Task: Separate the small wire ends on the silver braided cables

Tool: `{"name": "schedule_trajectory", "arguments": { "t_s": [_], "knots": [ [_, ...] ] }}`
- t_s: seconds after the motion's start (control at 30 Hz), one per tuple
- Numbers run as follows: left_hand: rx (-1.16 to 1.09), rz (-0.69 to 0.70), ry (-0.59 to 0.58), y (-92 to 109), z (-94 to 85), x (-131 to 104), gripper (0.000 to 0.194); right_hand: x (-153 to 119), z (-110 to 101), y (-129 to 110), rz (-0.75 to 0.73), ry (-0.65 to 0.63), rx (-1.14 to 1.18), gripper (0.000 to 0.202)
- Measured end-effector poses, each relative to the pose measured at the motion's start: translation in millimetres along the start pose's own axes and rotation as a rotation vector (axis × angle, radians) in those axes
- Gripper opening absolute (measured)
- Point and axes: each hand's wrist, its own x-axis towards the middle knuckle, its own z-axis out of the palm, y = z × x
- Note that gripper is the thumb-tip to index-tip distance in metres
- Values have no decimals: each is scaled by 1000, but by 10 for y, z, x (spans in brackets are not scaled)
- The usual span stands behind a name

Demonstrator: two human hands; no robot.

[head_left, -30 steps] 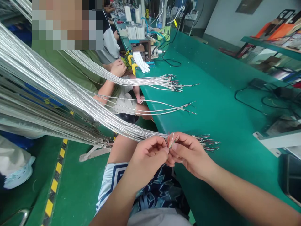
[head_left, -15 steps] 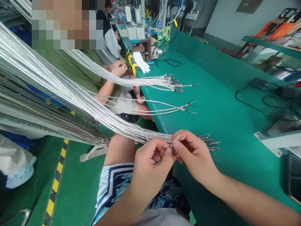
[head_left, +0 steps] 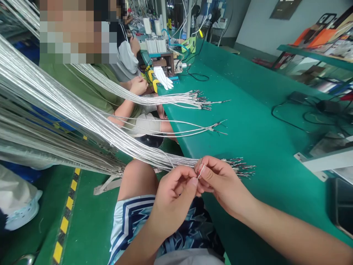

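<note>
Between my two hands is the stripped end of a cable [head_left: 202,170], with thin white and red wires showing. My left hand [head_left: 179,195] is closed, its thumb and forefinger pinching the cable near the split. Close against it, my right hand [head_left: 220,180] pinches the fine wires between thumb and fingers. Behind my hands runs a thick bundle of silvery white cables [head_left: 132,147], coming down from the upper left. Its frayed wire ends [head_left: 242,167] lie on the green table [head_left: 264,147] beyond my right hand.
A second cable bundle [head_left: 176,99] and a few single cables [head_left: 193,129] reach over the table edge. A co-worker in a green shirt [head_left: 82,92] sits to the left. A small machine [head_left: 162,59] with a white glove [head_left: 163,78] stands at the back; black cords [head_left: 289,121] lie right.
The wires at my fingertips now show more red and white and bend differently. My right hand has shifted slightly left and down, and the whole view has moved a little.
</note>
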Motion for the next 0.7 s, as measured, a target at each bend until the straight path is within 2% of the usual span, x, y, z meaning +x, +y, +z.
{"name": "schedule_trajectory", "arguments": {
  "t_s": [0.17, 0.33, 0.47, 0.53, 0.63, 0.7],
  "knots": [
    [-43, 2, 28, -17, 31, -5, 11, -18, -4, 18, -120, 11, -50, 28],
    [-14, 17, 60, 9, 37, 0, 13, -44, 11, 37, -215, 22, -155, 9],
    [72, 48, 95, -11, 96, -25, 19, -57, 10, 19, -223, 59, -188, 16],
    [150, 85, 145, -88, 128, -47, 23, -56, -23, 23, -184, 68, -220, 22],
    [435, 179, 261, -286, 110, -34, 32, -14, -86, 62, -119, 49, -229, 33],
    [589, 270, 248, -418, 56, 11, 36, 28, -103, 80, -61, 54, -204, 40]
  ]
}}
